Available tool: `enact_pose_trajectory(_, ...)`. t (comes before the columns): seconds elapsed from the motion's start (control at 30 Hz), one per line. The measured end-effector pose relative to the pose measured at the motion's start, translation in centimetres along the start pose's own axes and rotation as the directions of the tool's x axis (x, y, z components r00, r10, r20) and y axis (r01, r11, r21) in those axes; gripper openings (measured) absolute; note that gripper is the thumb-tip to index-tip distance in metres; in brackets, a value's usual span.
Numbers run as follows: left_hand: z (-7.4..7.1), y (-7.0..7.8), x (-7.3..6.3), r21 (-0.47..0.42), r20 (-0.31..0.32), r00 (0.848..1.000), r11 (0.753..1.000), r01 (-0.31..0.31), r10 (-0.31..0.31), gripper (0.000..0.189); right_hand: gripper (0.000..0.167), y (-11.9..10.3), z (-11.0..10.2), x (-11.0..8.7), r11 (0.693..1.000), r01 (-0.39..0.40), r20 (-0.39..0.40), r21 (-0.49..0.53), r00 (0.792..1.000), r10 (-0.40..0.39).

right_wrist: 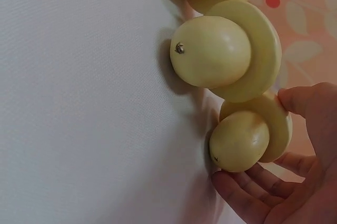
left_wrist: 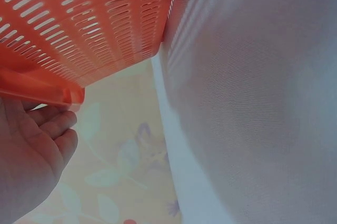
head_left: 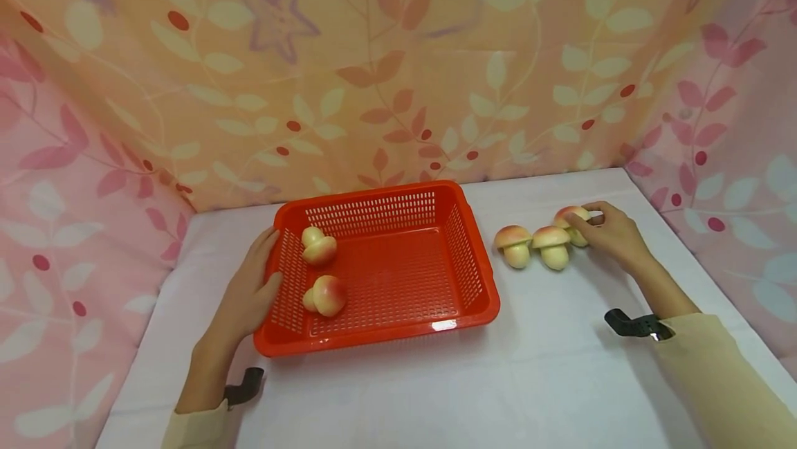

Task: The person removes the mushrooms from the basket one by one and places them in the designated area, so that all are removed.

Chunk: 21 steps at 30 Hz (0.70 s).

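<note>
A red plastic basket (head_left: 398,276) with slotted walls stands on the white cloth. My left hand (head_left: 245,290) holds its left rim, and in the left wrist view the fingers (left_wrist: 59,124) lie under the rim's lip. Two toy mushrooms with pinkish caps, one (head_left: 319,247) behind the other (head_left: 326,295), lie inside near the left wall. To the right of the basket, my right hand (head_left: 613,231) grips the rightmost toy mushroom (right_wrist: 239,139) between thumb and fingers. Two more mushrooms, the middle one (right_wrist: 210,50) and the left one (head_left: 515,247), stand beside it in a row.
Patterned curtains (head_left: 398,89) rise behind the white-covered table (head_left: 436,393) and on both sides. The row of mushrooms stands close to the basket's right wall. A black strap (head_left: 638,324) circles the right wrist, and another (head_left: 245,387) the left.
</note>
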<state>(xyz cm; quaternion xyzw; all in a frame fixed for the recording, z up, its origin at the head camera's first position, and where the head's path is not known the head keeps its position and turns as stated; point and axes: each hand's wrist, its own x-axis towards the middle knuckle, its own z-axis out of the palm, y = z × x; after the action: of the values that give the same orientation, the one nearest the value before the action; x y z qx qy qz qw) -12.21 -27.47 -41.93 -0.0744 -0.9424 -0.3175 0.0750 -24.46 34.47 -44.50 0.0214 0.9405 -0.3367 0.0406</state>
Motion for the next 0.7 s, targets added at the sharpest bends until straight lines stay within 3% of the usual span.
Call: enact_pose_trajectory(0.7,-0.22,0.23,-0.08,0.000,0.021,1.000,1.000,0.023,-0.023,0.072,0.099,0.38,-0.07,-0.76,0.998,-0.061,0.036,-0.001,0.998,0.061)
